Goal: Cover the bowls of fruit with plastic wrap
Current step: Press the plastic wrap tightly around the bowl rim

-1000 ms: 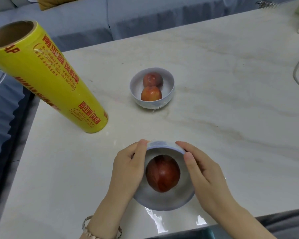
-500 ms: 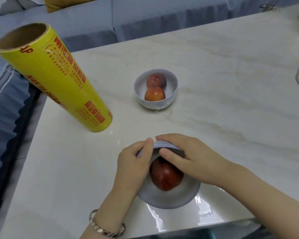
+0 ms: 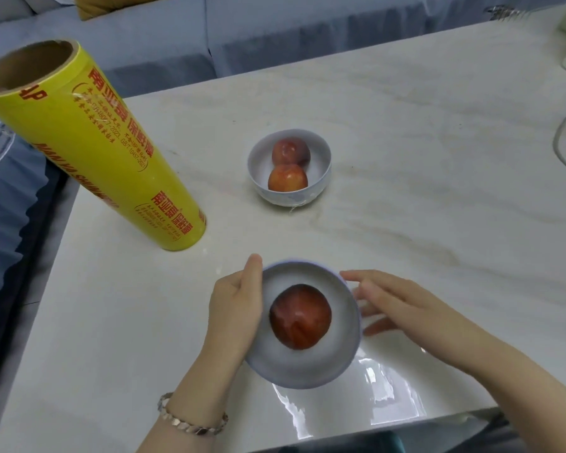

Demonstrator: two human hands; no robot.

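Near bowl (image 3: 303, 364) sits close to the front edge of the white marble table (image 3: 422, 197), one red fruit (image 3: 300, 316) inside. Left hand (image 3: 234, 308) cups its left side, fingers curled against the rim. Right hand (image 3: 396, 305) is at the right rim, fingers loosely spread, fingertips just touching. Second bowl (image 3: 290, 194) with two fruits sits further back, and the yellow wrap roll (image 3: 95, 148) stands upright to the left. Can't tell whether there's film over the near bowl.
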